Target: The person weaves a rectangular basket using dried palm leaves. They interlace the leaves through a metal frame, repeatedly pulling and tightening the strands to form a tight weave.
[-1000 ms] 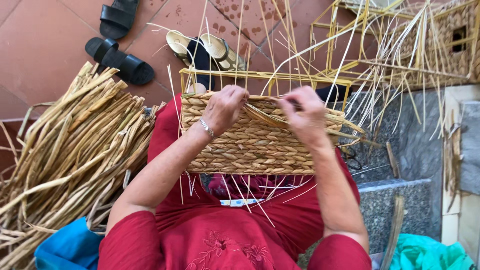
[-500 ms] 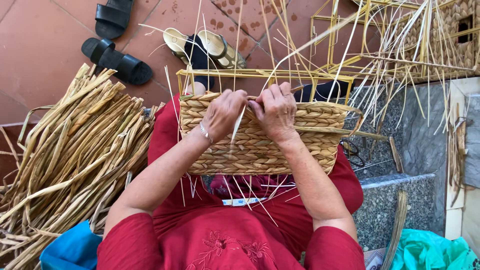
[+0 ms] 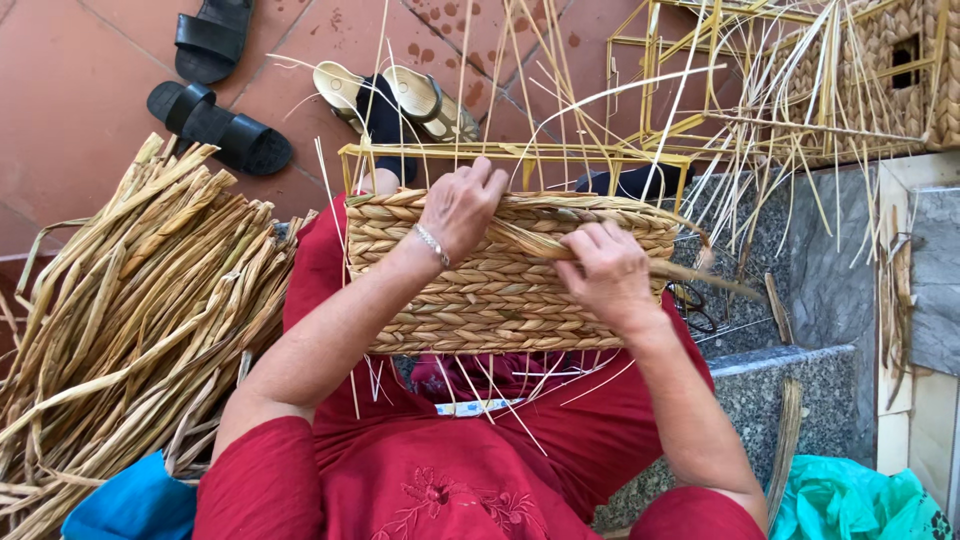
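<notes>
A terracotta tile floor (image 3: 90, 110) carries a pair of black sandals (image 3: 215, 90), a pair of tan sandals (image 3: 400, 95) and a big heap of dried straw strands (image 3: 130, 330); a teal bag (image 3: 860, 500) lies by a grey stone step (image 3: 760, 390).

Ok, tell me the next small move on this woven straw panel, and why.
Probably pull the twisted straw strand taut rightward with the right hand: it lies slack across the top row of the woven straw panel, while the left hand steadies the yellow wire frame.

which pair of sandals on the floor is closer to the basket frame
The tan-soled pair, lying just beyond the yellow frame. The black pair lies farther off to the left on the red tiles.
</notes>
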